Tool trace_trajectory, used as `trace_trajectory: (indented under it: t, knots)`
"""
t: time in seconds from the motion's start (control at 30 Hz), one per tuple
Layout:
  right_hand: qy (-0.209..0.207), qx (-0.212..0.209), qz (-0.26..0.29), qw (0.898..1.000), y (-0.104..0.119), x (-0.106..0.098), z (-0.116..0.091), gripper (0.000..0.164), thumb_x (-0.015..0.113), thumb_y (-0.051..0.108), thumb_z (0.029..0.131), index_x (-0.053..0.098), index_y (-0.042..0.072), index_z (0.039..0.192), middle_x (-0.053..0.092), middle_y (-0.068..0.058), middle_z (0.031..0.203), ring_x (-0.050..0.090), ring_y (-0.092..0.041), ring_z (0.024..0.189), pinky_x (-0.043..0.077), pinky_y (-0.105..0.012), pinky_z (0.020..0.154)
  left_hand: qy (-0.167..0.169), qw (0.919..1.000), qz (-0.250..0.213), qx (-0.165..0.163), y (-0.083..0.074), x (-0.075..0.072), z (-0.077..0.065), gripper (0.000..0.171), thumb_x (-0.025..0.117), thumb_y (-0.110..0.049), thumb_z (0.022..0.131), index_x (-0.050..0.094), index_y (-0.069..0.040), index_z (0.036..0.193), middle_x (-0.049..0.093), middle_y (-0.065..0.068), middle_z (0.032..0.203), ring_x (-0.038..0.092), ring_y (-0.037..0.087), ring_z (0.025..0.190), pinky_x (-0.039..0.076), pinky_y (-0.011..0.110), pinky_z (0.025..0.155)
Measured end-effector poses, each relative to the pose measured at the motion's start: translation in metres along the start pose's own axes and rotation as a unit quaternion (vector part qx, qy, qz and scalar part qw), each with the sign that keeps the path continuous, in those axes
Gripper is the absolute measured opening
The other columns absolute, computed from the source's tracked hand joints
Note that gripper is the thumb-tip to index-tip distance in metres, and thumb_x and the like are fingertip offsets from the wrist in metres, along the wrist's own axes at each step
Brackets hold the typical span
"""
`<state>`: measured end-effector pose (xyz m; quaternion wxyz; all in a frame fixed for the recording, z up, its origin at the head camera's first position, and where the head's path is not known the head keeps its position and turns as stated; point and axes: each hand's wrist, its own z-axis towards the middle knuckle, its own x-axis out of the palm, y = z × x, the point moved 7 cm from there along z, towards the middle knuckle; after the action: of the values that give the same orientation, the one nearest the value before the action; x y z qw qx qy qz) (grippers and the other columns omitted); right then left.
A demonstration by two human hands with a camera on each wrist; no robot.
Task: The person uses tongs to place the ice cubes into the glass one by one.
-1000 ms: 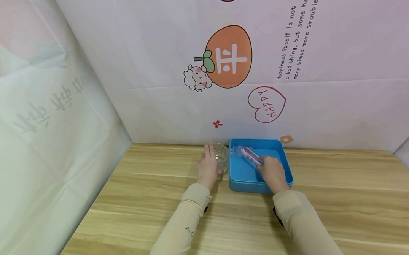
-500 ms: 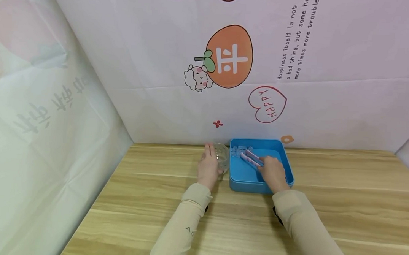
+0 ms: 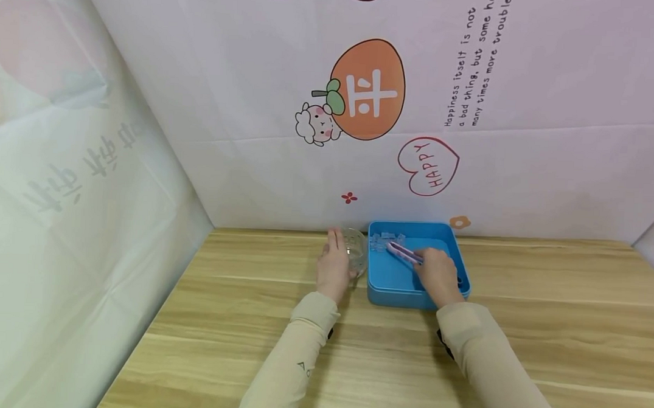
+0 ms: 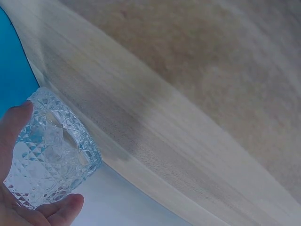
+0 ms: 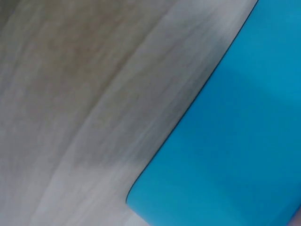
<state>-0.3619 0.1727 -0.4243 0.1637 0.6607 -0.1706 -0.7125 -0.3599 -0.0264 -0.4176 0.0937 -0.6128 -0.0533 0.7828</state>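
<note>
A clear cut-glass cup (image 4: 51, 141) stands left of the blue box, and my left hand (image 3: 332, 268) grips it. In the left wrist view the thumb lies on one side of the glass and curled fingers on the other. My right hand (image 3: 436, 274) reaches into the blue box (image 3: 392, 277) and holds pink-and-purple tongs (image 3: 403, 252). The tongs point left, with their tips beside several small clear cubes (image 3: 379, 241) in the box's far left corner. Whether a cube is between the tips is too small to tell. The right wrist view hides the tongs.
Cup and box stand close together at the back of the wood-grain table (image 3: 234, 309). Directly behind them rises a white printed cloth (image 3: 262, 183). Another cloth (image 3: 84, 248) hangs along the left side.
The tongs were over the cubes, then their arms spread apart; now the arms are closer together and the tips sit slightly nearer the box's middle. The left hand and cup have stayed put.
</note>
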Motion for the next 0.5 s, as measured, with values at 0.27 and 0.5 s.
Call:
trace_trajectory:
  t: [0.27, 0.5]
  knots:
    - [0.002, -0.006, -0.004, 1.0, 0.0032, 0.0028, 0.0021, 0.038, 0.064, 0.01, 0.09, 0.06, -0.004, 0.125, 0.061, -0.027, 0.124, 0.058, -0.043, 0.111, 0.05, -0.054, 0.091, 0.007, 0.9999, -0.013, -0.002, -0.0001, 0.0001, 0.0, 0.103, 0.083, -0.029, 0.072, 0.022, 0.003, 0.149, 0.029, 0.019, 0.155, 0.056, 0.031, 0.121, 0.052, 0.038, 0.096]
    - [0.018, 0.014, -0.015, 1.0, 0.0033, 0.0053, 0.005, 0.042, 0.063, 0.012, 0.091, 0.056, -0.005, 0.129, 0.058, -0.028, 0.128, 0.056, -0.043, 0.114, 0.048, -0.055, 0.095, 0.004, 0.9999, -0.01, -0.001, 0.0001, 0.0006, 0.0003, 0.103, 0.084, -0.029, 0.071, 0.023, 0.003, 0.148, 0.03, 0.019, 0.154, 0.056, 0.031, 0.12, 0.053, 0.038, 0.094]
